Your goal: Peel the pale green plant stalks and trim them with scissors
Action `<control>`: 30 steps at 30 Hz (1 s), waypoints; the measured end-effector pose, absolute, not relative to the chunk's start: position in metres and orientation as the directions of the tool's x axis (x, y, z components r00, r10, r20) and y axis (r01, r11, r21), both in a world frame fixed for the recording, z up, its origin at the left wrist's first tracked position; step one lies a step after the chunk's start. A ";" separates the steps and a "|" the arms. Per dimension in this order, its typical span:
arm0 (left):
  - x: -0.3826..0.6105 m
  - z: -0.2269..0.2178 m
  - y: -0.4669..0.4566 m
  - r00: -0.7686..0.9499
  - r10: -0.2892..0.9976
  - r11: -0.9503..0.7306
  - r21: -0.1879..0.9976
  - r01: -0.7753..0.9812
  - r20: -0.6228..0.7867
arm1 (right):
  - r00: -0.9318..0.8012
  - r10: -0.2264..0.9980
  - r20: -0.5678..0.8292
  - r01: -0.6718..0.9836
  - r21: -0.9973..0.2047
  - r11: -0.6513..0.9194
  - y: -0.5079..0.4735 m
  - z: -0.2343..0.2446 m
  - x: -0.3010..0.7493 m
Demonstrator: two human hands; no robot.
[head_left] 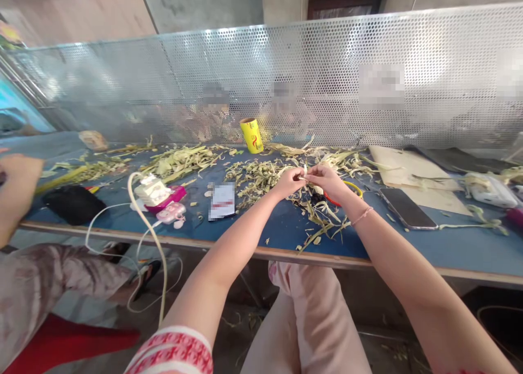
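My left hand (289,183) and my right hand (324,179) meet above the blue table, fingertips pinched together. Between them is a small pale plant strip (304,172), mostly hidden by the fingers. Just left of my hands lies a heap of short, greenish dried plant pieces (259,179). Longer pale stalks and leaves (341,158) spread behind my right hand. Partly under my right wrist are a red and yellow ring (354,188) and a small dark item, whose kinds I cannot make out. Loose scraps (321,227) lie in front of my hands.
A yellow cardboard tube (252,136) stands by the perforated metal screen (310,79). To the left are a power strip (157,195) with a white cable, a printed packet (223,200) and a black pouch (73,204). A phone (407,208) lies right. Another person's arm (18,191) reaches in at left.
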State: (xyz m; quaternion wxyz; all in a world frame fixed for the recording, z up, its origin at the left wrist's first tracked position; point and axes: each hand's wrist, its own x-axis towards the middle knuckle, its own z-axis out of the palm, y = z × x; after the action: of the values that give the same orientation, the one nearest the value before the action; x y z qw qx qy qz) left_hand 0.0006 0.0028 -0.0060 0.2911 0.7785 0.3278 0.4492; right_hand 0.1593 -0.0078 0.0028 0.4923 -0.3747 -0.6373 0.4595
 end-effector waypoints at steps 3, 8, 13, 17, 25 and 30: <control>0.000 -0.006 0.003 0.376 0.774 -0.614 0.749 0.248 0.510 | -0.242 0.909 0.339 0.097 -0.924 0.370 -0.005 0.001 0.159; 0.001 -0.010 0.004 0.384 0.779 -0.594 0.780 0.198 0.495 | -0.208 0.887 0.413 0.158 -0.880 0.447 0.003 -0.006 0.157; 0.005 -0.015 0.008 0.365 0.812 -0.527 0.841 0.123 0.455 | -0.165 0.878 0.450 0.257 -0.840 0.479 0.006 -0.011 0.158; 0.008 -0.017 0.009 0.315 0.844 -0.484 0.869 0.100 0.434 | -0.115 0.881 0.460 0.260 -0.842 0.473 0.009 -0.014 0.159; 0.013 -0.010 0.002 0.255 0.904 -0.341 0.939 -0.052 0.342 | -0.009 0.903 0.430 0.147 -0.893 0.426 0.017 -0.022 0.156; 0.016 -0.014 0.006 0.160 0.938 -0.284 0.947 -0.153 0.307 | 0.020 0.912 0.409 0.099 -0.909 0.405 0.018 -0.021 0.157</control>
State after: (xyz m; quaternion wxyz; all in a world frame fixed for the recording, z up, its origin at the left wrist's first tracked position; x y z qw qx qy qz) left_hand 0.0163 0.0057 -0.0140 0.4933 0.5801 0.3385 0.5528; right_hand 0.1569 0.0175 -0.0206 0.5793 -0.4176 -0.6057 0.3510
